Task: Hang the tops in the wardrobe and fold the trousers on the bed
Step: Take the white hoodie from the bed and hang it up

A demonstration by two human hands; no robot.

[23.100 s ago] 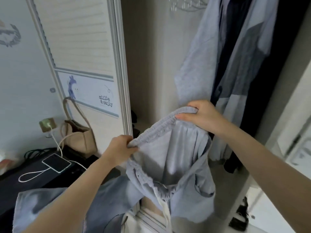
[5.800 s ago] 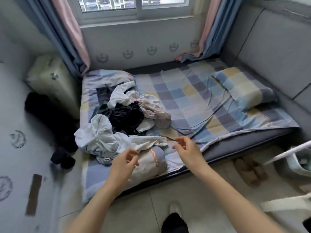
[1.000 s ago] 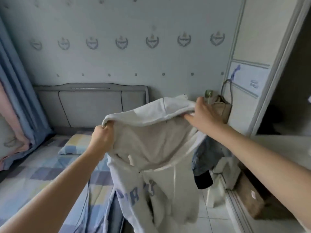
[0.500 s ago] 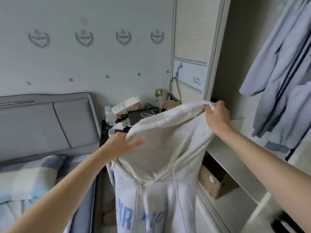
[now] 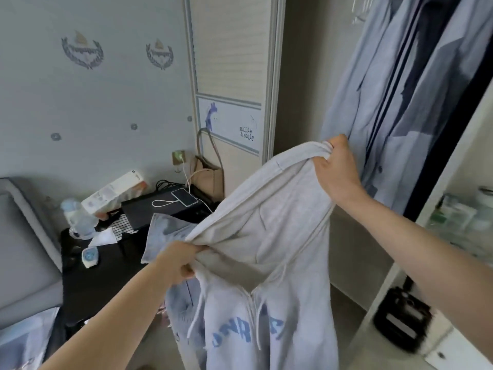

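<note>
- Light grey zip hoodie (image 5: 269, 236) held up in the air in front of the open wardrobe (image 5: 304, 76); hood spread wide between the two hands, body hanging down; blue lettering across the chest (partly legible only).
- Left hand (image 5: 178, 261) clenched on the near edge of the hood, low; fabric bunched in the fist.
- Right hand (image 5: 337, 166) gripping the far edge of the hood, higher, just beside the hanging clothes.
- Pale blue and dark garments (image 5: 405, 89) hang on the wardrobe rail, right of the hoodie; white hanger hooks (image 5: 360, 9) at the top.
- Black bedside desk (image 5: 88, 284) behind the hoodie; on it a phone (image 5: 184, 196) on a white charging cable, a plastic bottle (image 5: 77, 217), a white box (image 5: 114, 190).
- Beige bag (image 5: 209, 177) hangs against the sliding door (image 5: 232, 62).
- Blue denim piece (image 5: 162, 231) lies over the desk's edge, partly hidden by the hoodie.
</note>
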